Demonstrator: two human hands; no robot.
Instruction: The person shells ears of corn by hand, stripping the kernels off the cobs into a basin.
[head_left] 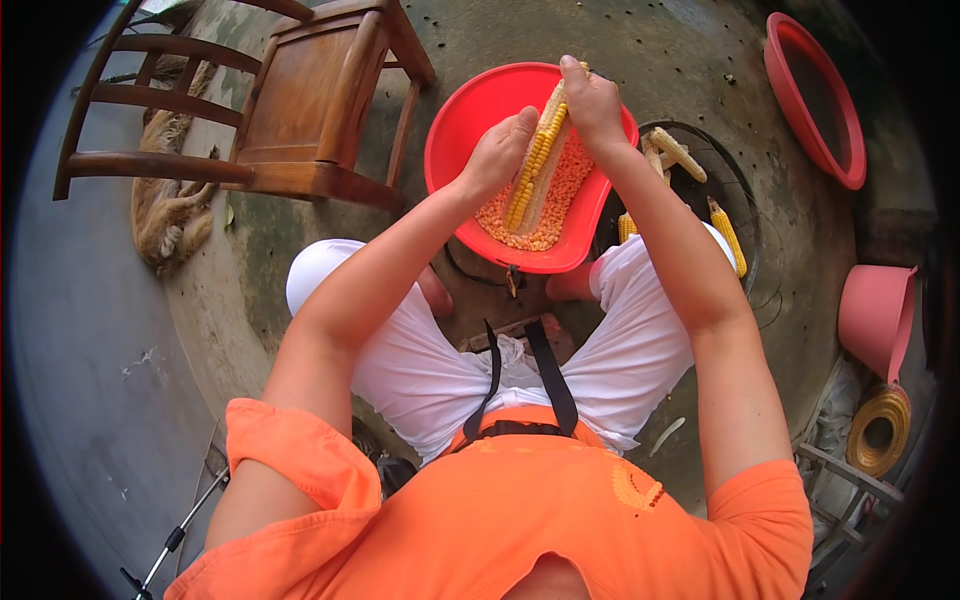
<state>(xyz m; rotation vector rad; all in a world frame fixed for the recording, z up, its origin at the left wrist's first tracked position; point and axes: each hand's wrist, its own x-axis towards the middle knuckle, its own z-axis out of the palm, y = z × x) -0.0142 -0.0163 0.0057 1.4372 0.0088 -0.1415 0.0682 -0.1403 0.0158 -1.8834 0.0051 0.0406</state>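
A partly stripped corn cob (541,165) slants over a red basin (455,120) between my knees. Yellow kernels still line part of it, while bare pale strips run beside them. My right hand (593,105) is wrapped around its upper end. Against the cob's left side, my left hand (500,150) is closed with its thumb along the rows; its fingertips are hidden. Loose orange-yellow kernels (570,180) cover the basin's bottom under the cob.
Right of the basin lie bare cobs (680,155) and a yellow corn cob (728,235). A wooden chair (300,95) stands left, with a tan furry animal (170,205) lying behind it. Farther right are a red tub (812,150), a pink bucket (873,318) and a woven ring-shaped item (860,440).
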